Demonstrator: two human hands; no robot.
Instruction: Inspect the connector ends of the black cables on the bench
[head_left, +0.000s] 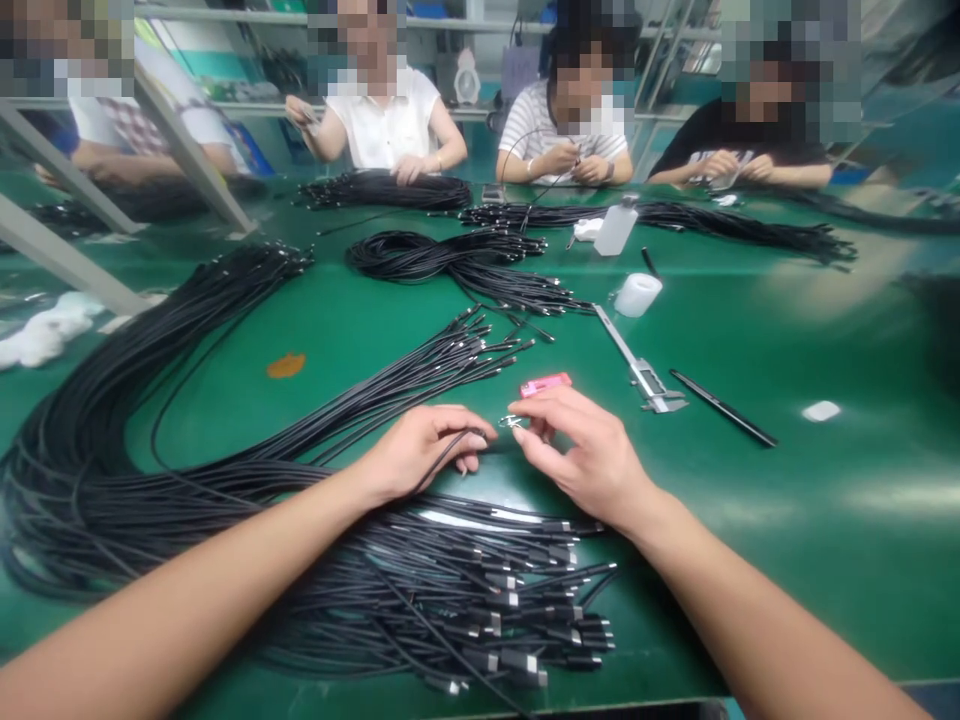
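My left hand [435,450] pinches a black cable [442,462] near its end, at the middle of the green table. Facing it, my right hand [577,445] holds a small shiny metal piece [511,421] at its fingertips, close to the cable end. Whether the piece and the cable touch is too small to tell. A large bundle of black cables [82,450] curves round from the left. Many cable ends with plugs [525,662] lie below my hands. Just beyond my right hand is a pink-red object [545,383].
Calipers [637,365], a black pen-like tool [724,408], a white roll [638,295] and a white bottle [616,228] lie on the green table [840,520]. More cable bundles [409,255] lie farther back. Several people sit across the table. Metal posts [67,255] stand at left.
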